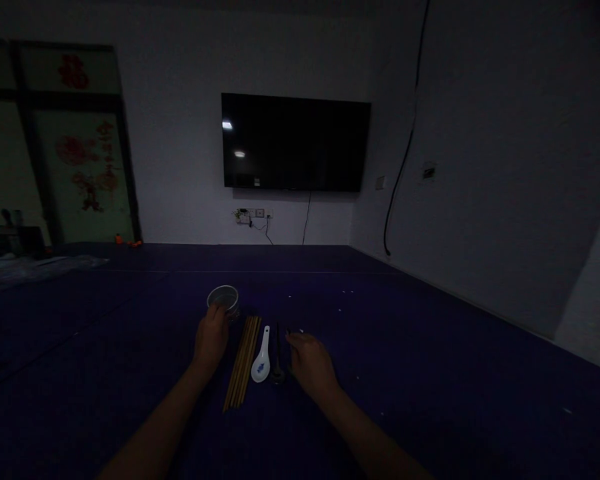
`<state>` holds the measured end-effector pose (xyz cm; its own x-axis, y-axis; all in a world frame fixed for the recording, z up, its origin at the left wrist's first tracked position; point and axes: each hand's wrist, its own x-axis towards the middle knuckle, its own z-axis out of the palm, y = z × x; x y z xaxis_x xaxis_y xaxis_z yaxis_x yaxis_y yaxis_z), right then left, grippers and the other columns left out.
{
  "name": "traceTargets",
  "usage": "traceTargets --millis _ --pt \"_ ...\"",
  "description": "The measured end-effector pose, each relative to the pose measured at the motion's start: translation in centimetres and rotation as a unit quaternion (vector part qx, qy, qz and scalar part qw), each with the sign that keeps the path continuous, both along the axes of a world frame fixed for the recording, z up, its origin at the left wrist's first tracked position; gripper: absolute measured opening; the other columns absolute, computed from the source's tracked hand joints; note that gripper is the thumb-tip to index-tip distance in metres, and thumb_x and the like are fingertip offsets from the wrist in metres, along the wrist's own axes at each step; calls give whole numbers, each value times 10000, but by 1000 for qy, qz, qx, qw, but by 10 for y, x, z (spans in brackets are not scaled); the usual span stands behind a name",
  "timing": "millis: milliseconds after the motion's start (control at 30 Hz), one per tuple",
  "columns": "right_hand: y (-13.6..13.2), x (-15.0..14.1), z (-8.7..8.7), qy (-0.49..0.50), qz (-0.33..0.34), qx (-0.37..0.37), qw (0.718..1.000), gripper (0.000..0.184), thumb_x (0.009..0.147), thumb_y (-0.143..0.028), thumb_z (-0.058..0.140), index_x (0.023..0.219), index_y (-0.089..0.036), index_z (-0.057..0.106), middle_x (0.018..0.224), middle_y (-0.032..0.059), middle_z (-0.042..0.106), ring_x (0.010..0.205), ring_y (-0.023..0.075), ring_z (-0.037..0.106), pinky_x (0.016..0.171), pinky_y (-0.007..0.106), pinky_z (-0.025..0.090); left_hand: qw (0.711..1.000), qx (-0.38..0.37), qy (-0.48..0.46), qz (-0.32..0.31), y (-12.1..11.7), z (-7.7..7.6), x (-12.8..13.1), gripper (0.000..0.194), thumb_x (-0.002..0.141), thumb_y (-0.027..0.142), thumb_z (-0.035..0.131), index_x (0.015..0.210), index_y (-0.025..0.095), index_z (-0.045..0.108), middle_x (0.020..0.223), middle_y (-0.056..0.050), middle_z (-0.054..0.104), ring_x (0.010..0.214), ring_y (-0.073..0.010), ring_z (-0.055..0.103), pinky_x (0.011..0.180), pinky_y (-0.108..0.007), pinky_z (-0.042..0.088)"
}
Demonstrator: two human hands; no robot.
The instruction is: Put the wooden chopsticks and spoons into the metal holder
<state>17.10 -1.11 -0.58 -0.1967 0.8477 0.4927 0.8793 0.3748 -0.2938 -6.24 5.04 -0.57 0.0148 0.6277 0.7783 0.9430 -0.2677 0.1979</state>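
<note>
My left hand point(213, 340) is closed on the near rim of a round, grey, open-topped container point(231, 300), which looks like a metal or glass cup. Just right of it, a bundle of several wooden chopsticks point(243, 363) lies side by side on the dark purple surface. A white soup spoon point(261, 367) with a blue design in its bowl lies beside them. Next to that is a dark metal spoon point(277, 375). My right hand point(313, 365) is closed around a thin dark utensil point(288, 331); its lower part is mostly hidden, so its kind is unclear.
The purple surface point(405, 373) spreads to the walls, with small white specks on it. A television point(297, 143) hangs on the back wall above sockets and cables. Crumpled clear plastic point(35, 267) lies at left, near a dark holder point(13, 240). Small orange items point(135, 244) lie by the door.
</note>
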Motion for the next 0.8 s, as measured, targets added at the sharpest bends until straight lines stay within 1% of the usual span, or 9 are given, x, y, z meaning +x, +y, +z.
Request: traceTargets --millis 133,267,333,400,500,567,667,733,800 --pt "0 0 -3 18 3 25 1000 450 794 -46 383 1131 -165 656 1121 87 678 1058 196 609 948 312 434 999 34 -19 -20 -3 2 2 252 904 162 343 951 154 591 924 -89 619 824 -191 623 723 -292 512" --pt "0 0 -3 66 -9 80 995 451 864 -169 409 1300 -135 517 1244 117 604 1146 218 554 974 353 425 990 113 -28 -83 -12 3 12 259 916 181 338 932 164 596 935 -84 624 868 -184 610 763 -302 514" --pt "-1 0 -1 92 -9 116 989 543 876 -277 455 1397 -145 380 1342 123 520 1215 234 494 989 386 416 981 146 -24 -122 -20 0 21 257 918 190 350 965 170 602 970 -82 633 895 -182 606 784 -310 516" --pt "-1 0 1 109 -7 150 983 699 854 -381 516 1458 -170 235 1406 123 444 1259 254 443 1002 426 403 971 170 -8 -168 -28 -4 31 255 918 204 370 1018 166 602 996 -83 643 912 -186 611 779 -308 525" --pt "-1 1 2 118 -3 183 976 875 791 -455 594 1480 -203 118 1431 122 405 1284 284 405 1004 471 392 953 206 33 -218 -36 -10 45 269 912 178 397 1115 169 573 1069 -95 643 973 -187 616 800 -306 530" --pt "-1 2 2 120 1 198 973 901 762 -441 622 1477 -208 124 1430 123 402 1292 297 391 996 484 394 936 238 69 -251 -40 -12 52 278 911 165 407 1139 173 566 1049 -97 656 971 -181 625 805 -298 531" --pt "0 2 1 133 16 221 966 867 726 -361 640 1454 -206 196 1404 121 432 1277 300 407 988 484 400 917 258 104 -286 -45 -12 58 281 903 162 446 1160 185 559 1024 -87 674 957 -170 634 794 -275 537" --pt "0 1 0 145 28 234 961 815 698 -312 642 1418 -202 279 1365 118 475 1250 294 441 988 472 403 911 259 107 -303 -49 -10 59 296 902 147 449 1179 182 549 1040 -91 674 971 -174 632 800 -281 540" --pt "-1 1 1 162 29 243 956 745 672 -294 646 1359 -193 375 1311 118 523 1212 291 478 983 461 408 911 242 98 -319 -52 -9 60 305 907 153 442 1194 179 543 1069 -97 666 987 -180 628 812 -290 540"
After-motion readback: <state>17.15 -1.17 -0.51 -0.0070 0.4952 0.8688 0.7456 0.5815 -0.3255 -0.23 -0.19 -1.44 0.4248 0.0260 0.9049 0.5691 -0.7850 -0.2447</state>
